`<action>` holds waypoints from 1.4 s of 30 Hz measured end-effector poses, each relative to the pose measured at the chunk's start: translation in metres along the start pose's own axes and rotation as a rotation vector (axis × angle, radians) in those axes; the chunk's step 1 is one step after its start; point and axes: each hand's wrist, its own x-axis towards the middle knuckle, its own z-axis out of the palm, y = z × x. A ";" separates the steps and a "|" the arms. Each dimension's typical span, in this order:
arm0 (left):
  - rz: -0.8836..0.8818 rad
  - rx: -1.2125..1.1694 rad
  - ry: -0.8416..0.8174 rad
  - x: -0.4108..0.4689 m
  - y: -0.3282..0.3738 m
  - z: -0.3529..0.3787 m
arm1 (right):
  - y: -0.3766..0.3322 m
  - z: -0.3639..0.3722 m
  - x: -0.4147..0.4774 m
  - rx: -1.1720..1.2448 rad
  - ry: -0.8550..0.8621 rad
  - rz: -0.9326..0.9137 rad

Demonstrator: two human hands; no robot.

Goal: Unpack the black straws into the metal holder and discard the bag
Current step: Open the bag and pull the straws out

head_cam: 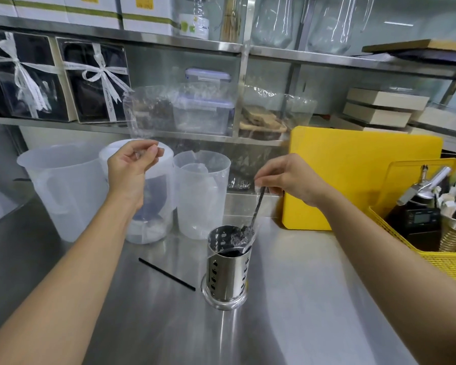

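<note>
A perforated metal holder (pixel 228 275) stands upright on the steel counter (pixel 287 312), with black straws (pixel 228 252) dark inside it. A clear plastic bag (pixel 248 233) hangs with its lower end tucked into the holder's mouth. My right hand (pixel 287 180) pinches the bag above the holder, and one black straw (pixel 257 209) slants down inside the bag toward the holder. My left hand (pixel 132 164), raised to the left, pinches another part of the clear plastic. A single black straw (pixel 166 273) lies loose on the counter, left of the holder.
Three translucent plastic jugs (pixel 63 191) stand behind the holder to the left. A yellow cutting board (pixel 353 175) leans at the back right. A yellow basket (pixel 432 254) with tools and wrapped straws sits at the right edge. Shelves (pixel 169 40) with boxes and containers are above.
</note>
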 end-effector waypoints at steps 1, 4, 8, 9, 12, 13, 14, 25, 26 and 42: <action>0.005 -0.006 0.002 0.001 0.002 0.000 | 0.001 0.002 0.002 0.005 0.035 -0.015; 0.018 -0.016 0.001 0.002 0.007 -0.003 | 0.001 0.003 0.004 0.014 0.113 -0.057; 0.001 0.073 -0.086 -0.001 0.006 -0.003 | 0.008 0.008 0.004 -0.059 -0.014 -0.017; -0.008 0.098 -0.107 -0.003 0.004 -0.003 | 0.010 0.010 0.002 -0.107 -0.056 0.006; -0.030 0.091 -0.107 -0.006 0.003 -0.006 | 0.008 0.009 -0.001 -0.122 -0.064 0.035; -0.035 0.073 -0.092 -0.005 0.005 -0.007 | 0.006 0.005 -0.001 -0.083 -0.036 0.027; -0.036 0.058 -0.078 -0.002 0.008 -0.009 | 0.004 0.001 -0.001 -0.042 0.000 0.014; 0.021 0.067 -0.054 0.006 0.022 -0.006 | -0.001 -0.013 -0.005 0.120 0.213 -0.100; 0.028 0.059 -0.059 0.007 0.026 -0.005 | -0.003 -0.014 -0.005 0.134 0.229 -0.118; -0.089 0.133 -0.196 -0.023 0.027 0.072 | 0.011 -0.064 -0.050 0.374 0.642 -0.119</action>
